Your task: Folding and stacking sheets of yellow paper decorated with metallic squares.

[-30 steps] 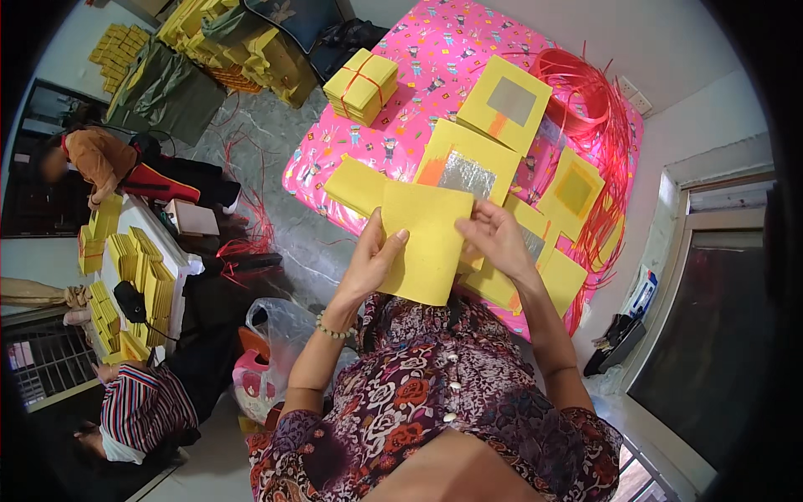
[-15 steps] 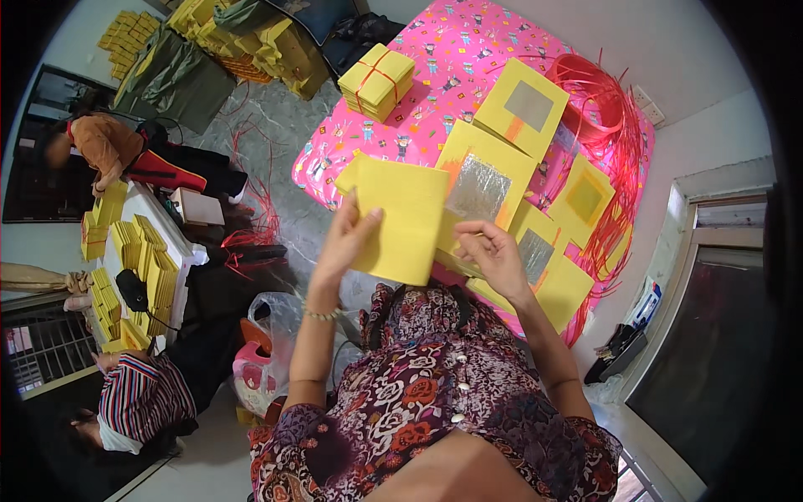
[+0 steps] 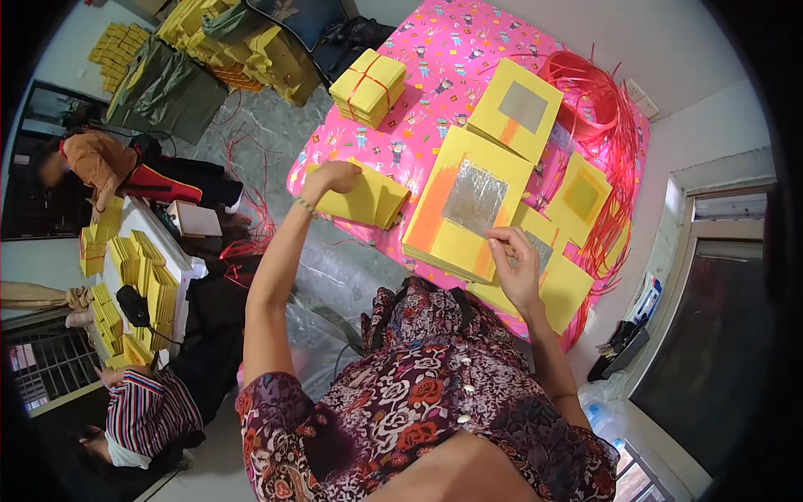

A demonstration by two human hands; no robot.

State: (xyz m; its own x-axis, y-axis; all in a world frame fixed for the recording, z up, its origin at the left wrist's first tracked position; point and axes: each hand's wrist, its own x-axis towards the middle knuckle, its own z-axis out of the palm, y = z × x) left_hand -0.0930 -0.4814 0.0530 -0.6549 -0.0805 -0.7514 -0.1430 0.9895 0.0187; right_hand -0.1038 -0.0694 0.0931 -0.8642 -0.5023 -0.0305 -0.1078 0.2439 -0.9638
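My left hand (image 3: 336, 176) is at the table's left edge, its fingers curled on a folded yellow paper sheet (image 3: 347, 206) that lies over other folded yellow paper. My right hand (image 3: 519, 266) is closed in a pinch at the right edge of the top sheet of a stack of yellow paper (image 3: 425, 219). That sheet bears a shiny silver square (image 3: 473, 195) and an orange band. Under my right wrist and beside it lie more yellow sheets (image 3: 569, 289), partly hidden by the hand.
A pink patterned cloth (image 3: 456, 42) covers the table. On it stand a tied yellow paper bundle (image 3: 368, 84) and a tangle of red strapping (image 3: 615, 134). Two people (image 3: 109, 163) work at a white table (image 3: 180, 251) on the left, with yellow paper stacks.
My left hand has moved away to the left and lowered the folded yellow sheet onto the table. My right hand has shifted right and down, to the silver-square stack's edge.
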